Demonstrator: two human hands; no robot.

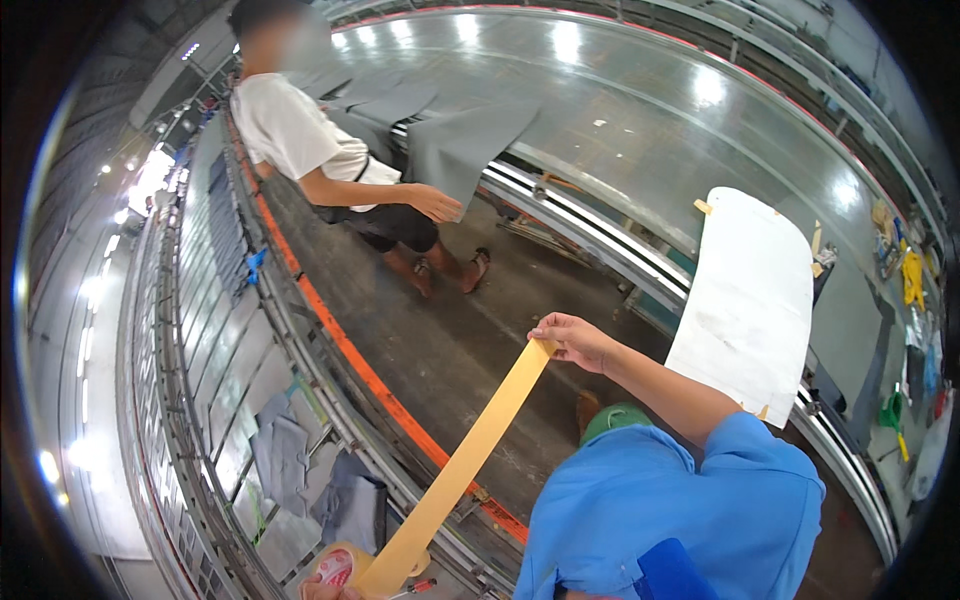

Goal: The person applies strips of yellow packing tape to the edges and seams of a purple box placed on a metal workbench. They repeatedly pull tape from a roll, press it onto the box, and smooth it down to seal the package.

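Observation:
A long strip of yellow masking tape point(470, 450) is stretched taut and slanting between my hands. My right hand point(575, 340) pinches its upper end between thumb and fingers, over the aisle. At the lower left edge, my left hand point(328, 591) is mostly cut off by the picture's rim. It grips the tape roll point(338, 566), whose core has a red and white label. A small red-ended tool point(418, 587) lies close to the roll; its kind is unclear.
A white sheet point(745, 300), taped at its edges, lies on the long grey table point(620, 140). Another person point(310, 150) stands in the aisle by grey fabric pieces point(465, 150). An orange rail point(345, 335) edges the left rack, where grey cloth point(280, 450) lies. Scissors point(892, 412) hang right.

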